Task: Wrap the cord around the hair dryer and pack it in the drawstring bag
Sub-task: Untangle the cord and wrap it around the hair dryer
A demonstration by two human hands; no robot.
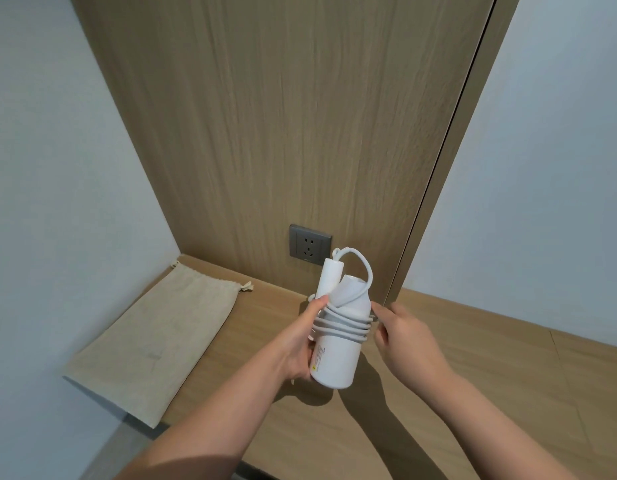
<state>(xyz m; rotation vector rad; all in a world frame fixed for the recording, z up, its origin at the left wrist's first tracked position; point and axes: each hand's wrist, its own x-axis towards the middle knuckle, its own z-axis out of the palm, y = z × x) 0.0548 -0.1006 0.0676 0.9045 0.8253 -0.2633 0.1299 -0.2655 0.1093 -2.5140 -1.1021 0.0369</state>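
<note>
Left hand (300, 344) grips the white hair dryer (334, 362) steady while right hand (404, 336), just beside it, pinches the cord (341, 325) to tension coils; drawstring bag (154, 341) lies flat left of both.

Hair dryer (334, 355) is being held by the left hand (300, 344) just below the wall socket (310, 244). Cord (341, 325), coiled around the dryer, is being pinched by the right hand (404, 336) at the coils' right edge, below-right of the socket. Drawstring bag (154, 341) is being supported flat by the desk (490, 375), well left of the socket.
</note>
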